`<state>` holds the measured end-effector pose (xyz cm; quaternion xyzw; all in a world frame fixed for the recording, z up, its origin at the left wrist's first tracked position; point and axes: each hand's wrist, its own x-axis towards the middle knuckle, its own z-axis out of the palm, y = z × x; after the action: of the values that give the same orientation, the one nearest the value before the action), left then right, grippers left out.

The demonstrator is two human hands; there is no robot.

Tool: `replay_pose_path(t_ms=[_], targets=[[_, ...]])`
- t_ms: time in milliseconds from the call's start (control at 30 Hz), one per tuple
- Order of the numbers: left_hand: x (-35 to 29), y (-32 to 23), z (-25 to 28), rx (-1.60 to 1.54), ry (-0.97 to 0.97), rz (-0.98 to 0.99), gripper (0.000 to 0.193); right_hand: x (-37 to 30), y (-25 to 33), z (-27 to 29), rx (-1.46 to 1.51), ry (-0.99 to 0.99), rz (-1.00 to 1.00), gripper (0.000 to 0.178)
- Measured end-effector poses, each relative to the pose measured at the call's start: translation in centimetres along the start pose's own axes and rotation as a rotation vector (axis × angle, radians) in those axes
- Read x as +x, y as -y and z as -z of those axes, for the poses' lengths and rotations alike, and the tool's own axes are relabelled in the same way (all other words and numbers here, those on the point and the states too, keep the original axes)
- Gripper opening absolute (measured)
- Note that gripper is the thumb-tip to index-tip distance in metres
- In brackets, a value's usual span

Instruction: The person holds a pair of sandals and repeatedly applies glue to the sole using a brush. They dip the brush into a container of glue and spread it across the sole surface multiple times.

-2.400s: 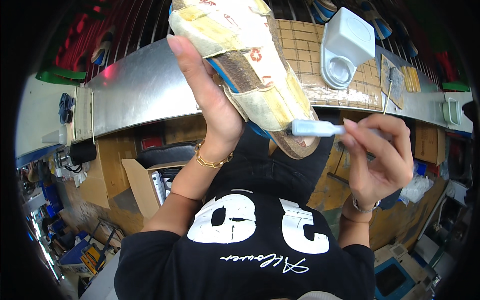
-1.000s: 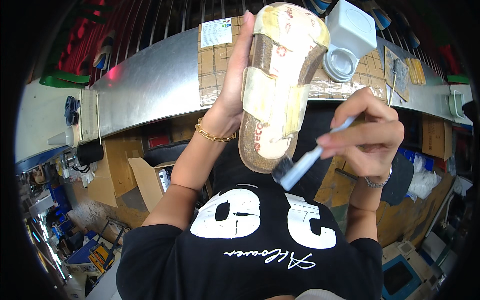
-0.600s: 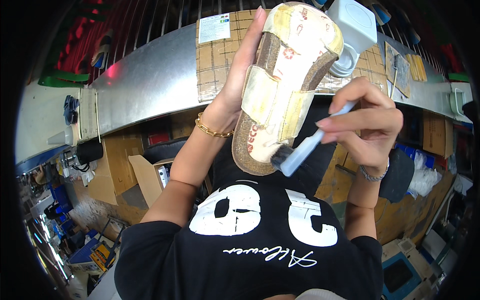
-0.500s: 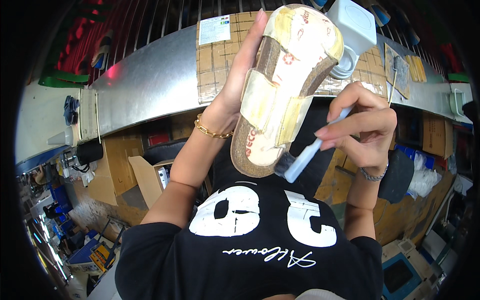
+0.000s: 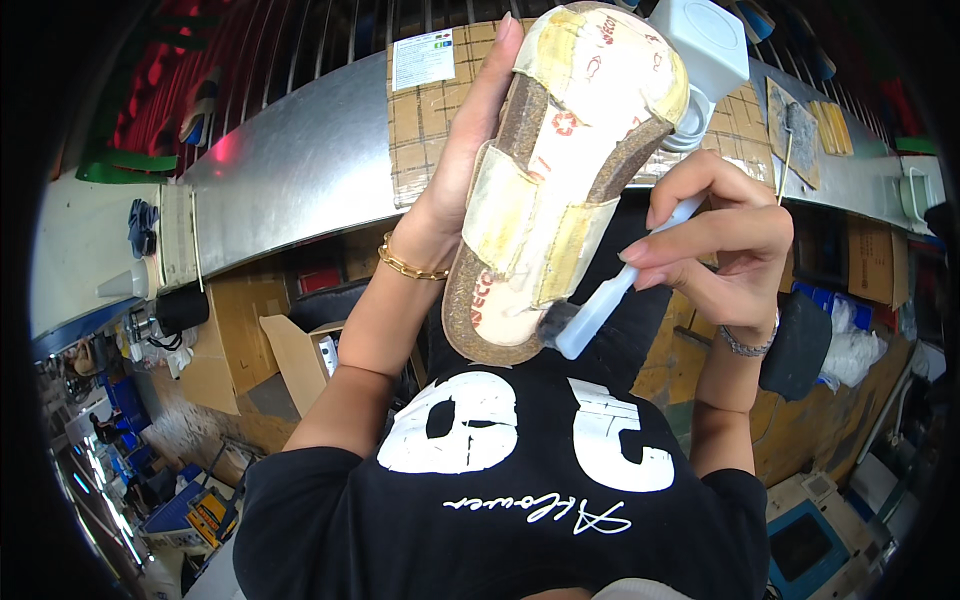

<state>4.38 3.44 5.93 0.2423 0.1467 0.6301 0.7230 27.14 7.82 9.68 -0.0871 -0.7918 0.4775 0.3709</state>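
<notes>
A sandal in the making [image 5: 545, 200], its underside facing up, is held up in front of me at a tilt. It has a pale middle with red prints, a brown cork-like rim and yellowish strap ends folded over its edges. My left hand [image 5: 465, 165] grips it along its left side, thumb stretched along the edge and the other fingers hidden behind. Pinched in the fingers of my right hand [image 5: 730, 245] is a pale blue brush [image 5: 595, 315] shaped like a toothbrush. Its dark bristles touch the lower right edge of the sandal, near the narrower end.
Beyond my hands a metal bench [image 5: 290, 160] carries a flat cardboard sheet [image 5: 420, 140]. A white plastic container [image 5: 705, 50] stands on it, partly behind the sandal. Further right lies a stained board [image 5: 795, 130] with a thin stick. An open cardboard box [image 5: 300, 355] sits below, left.
The sandal has shifted slightly left and toward me, with my left hand. My right hand and the brush have moved a little left, the bristles now at the sandal's lower edge.
</notes>
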Motion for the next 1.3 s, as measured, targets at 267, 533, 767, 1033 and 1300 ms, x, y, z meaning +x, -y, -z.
replay_pose_path(t_ms=[267, 533, 767, 1033, 1300], targets=[[-0.5, -0.4, 0.4, 0.024, -0.020, -0.035, 0.079, -0.2, 2.2, -1.0, -0.140, -0.096, -0.079, 0.020], [-1.1, -0.4, -0.6, 0.290, -0.181, -0.124, 0.079, 0.7, 2.2, 0.0, -0.222, -0.227, -0.118, 0.015], [-1.7, 0.2, -1.4, 0.461, -0.249, -0.077, 0.077, 5.5, -3.6, 0.6, -0.675, -0.663, 0.223, 0.027], [-2.1, -5.4, 4.6, 0.110, -0.409, -0.025, 0.073, -1.3, -2.8, 1.3, -0.259, -0.450, -0.186, 0.018], [7.6, -17.4, 21.1, -0.326, -0.530, -0.200, 0.074, -4.4, -4.4, 3.0, 0.281, -0.572, -0.507, 0.033]])
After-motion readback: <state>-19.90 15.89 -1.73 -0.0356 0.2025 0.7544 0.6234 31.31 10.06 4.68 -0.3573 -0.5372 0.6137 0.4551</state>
